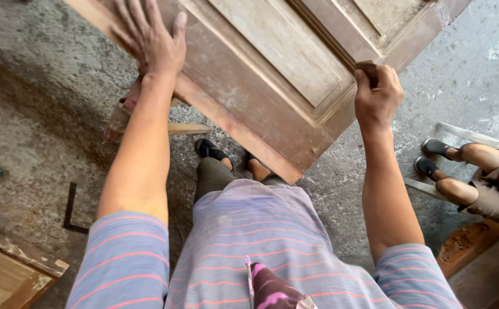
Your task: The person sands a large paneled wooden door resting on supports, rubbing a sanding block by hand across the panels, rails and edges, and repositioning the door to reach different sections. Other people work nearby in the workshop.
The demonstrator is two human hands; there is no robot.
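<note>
A bare wooden panelled door (272,63) lies flat and raised in front of me, its corner pointing toward my legs. My left hand (152,37) rests flat on the door's left frame rail, fingers spread. My right hand (378,91) is closed around a small dark block, likely sandpaper (367,67), pressed against the moulding at the edge of a recessed panel. Below the door's corner I see my own feet in dark sandals (212,151).
The floor is rough grey concrete (43,114). Another person sits at the right, legs and dark shoes (432,157) showing. A wooden support (189,129) pokes out under the door. Wood boards (9,274) lie at bottom left, a carved wooden piece (461,243) at bottom right.
</note>
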